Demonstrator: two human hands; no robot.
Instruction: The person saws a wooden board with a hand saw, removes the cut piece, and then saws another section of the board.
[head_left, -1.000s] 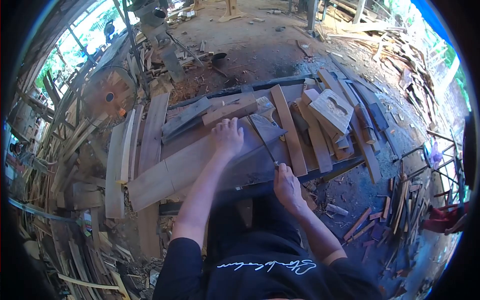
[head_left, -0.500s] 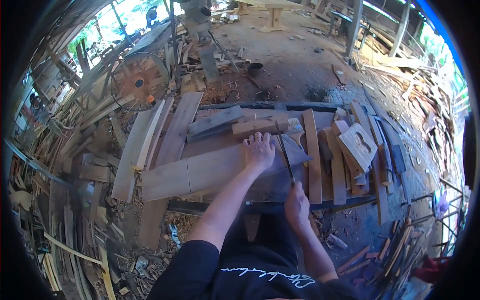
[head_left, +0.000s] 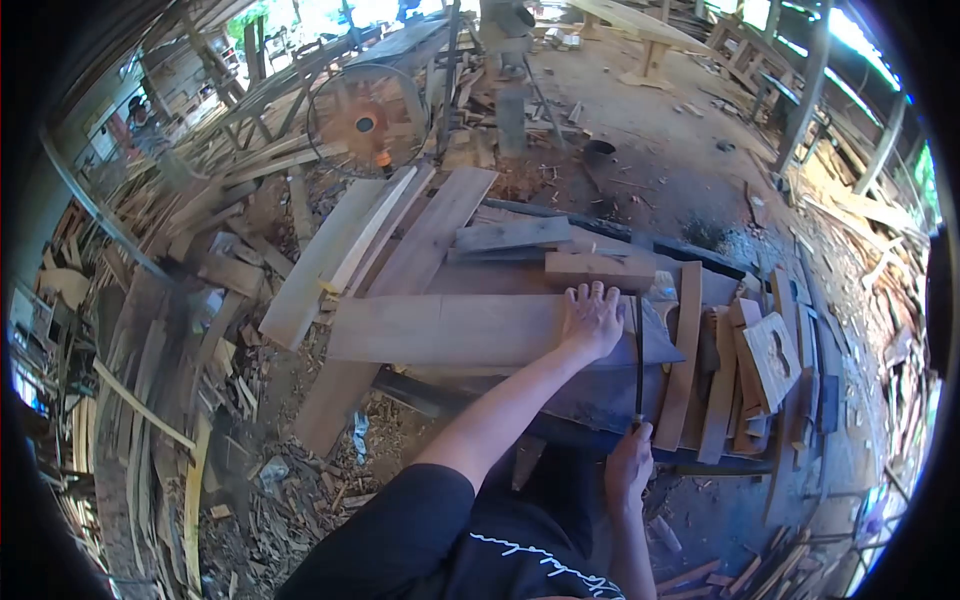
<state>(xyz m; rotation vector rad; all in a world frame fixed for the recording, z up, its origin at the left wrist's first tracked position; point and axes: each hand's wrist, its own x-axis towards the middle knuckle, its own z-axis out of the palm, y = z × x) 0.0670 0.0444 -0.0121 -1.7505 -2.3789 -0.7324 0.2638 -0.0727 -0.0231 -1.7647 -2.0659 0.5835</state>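
Note:
A wide wooden board [head_left: 450,328] lies across the workbench, with a thin pencil-like line across it. My left hand [head_left: 593,322] presses flat on its right part, fingers spread. In my right hand [head_left: 629,462] is the handle of a long thin dark tool [head_left: 640,365], like a file or saw; its blade points away from me across the board's right end. A thick wooden block [head_left: 600,270] lies just beyond my left fingertips.
More planks [head_left: 435,230] lean at the bench's left. Wood strips [head_left: 682,355] and a piece with a carved hollow [head_left: 773,360] lie at the right. A round fan [head_left: 366,124] stands behind; scrap wood covers the floor.
The view has turned, so the bench appears farther right. My right hand has drawn back toward me with the tool. My left hand stays on the board.

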